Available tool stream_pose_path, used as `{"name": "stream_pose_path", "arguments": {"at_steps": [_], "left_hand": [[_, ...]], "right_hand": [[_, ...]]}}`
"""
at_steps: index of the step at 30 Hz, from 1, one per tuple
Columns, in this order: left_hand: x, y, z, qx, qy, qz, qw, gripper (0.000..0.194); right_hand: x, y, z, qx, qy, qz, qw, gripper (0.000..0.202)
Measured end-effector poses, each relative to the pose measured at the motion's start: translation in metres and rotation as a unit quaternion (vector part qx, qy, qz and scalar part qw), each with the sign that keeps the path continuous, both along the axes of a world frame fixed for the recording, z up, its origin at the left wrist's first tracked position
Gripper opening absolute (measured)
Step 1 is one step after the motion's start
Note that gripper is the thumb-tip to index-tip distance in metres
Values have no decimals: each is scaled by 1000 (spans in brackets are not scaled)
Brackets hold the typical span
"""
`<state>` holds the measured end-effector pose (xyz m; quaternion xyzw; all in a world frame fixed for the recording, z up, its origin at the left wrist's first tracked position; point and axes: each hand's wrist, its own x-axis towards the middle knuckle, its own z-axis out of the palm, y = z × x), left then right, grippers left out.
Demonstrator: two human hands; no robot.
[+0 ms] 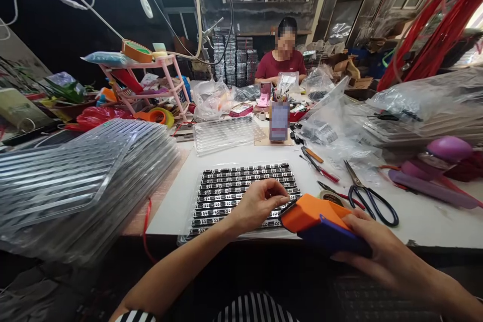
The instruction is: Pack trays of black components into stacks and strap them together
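A clear plastic tray (188, 211) with several rows of small black and silver parts lies on the white tabletop in front of me. Over its right half is my left hand (262, 201), thumb and index finger pinched near the tip of an orange and blue tool (320, 221). Whatever is between those fingertips is too small to make out. My right hand (373, 246) is wrapped round the back end of the orange and blue tool, which points left at the tray's right edge. Just behind the tool sits a roll of tape (331, 197), partly hidden by it.
Scissors (364, 191) and pliers (320, 165) lie to the right. Stacked clear trays (94, 171) rise at the left. A phone (279, 121) stands beyond the parts tray, near an unfilled clear tray (226, 135). Across the table sits a person (281, 63). Plastic bags lie at the right.
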<state>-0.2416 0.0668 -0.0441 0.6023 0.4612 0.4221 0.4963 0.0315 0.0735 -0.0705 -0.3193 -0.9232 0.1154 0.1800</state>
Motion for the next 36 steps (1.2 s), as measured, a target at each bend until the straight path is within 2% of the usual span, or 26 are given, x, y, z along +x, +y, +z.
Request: {"name": "stream_pose_path", "arguments": {"at_steps": [4,9,14,17,19,23,28,32,36], "left_hand": [[4,4,-2,-6,-18,23,1000,9],[4,12,-5,26,36,56,997,12],[6,17,-4,-13,11,53,998,14],[8,17,0,-20,8,53,998,14],[10,15,2,-15,12,51,999,15],[12,12,7,-15,23,40,999,15],[13,12,11,-15,30,36,999,17],[13,12,11,-2,22,41,999,17],[13,10,11,-2,38,49,998,17]], "right_hand": [[-3,-3,8,-25,4,-20,999,24],[-7,-4,18,-130,-2,-59,990,34],[-2,-1,25,-183,16,-61,981,48],[5,0,26,-219,33,-60,973,51],[13,1,22,-239,41,-81,967,51],[27,-1,9,-235,65,-175,954,57],[33,-8,8,-160,36,-107,981,51],[38,-7,10,-185,23,-142,972,52],[35,-8,17,-152,27,-107,982,50]]}}
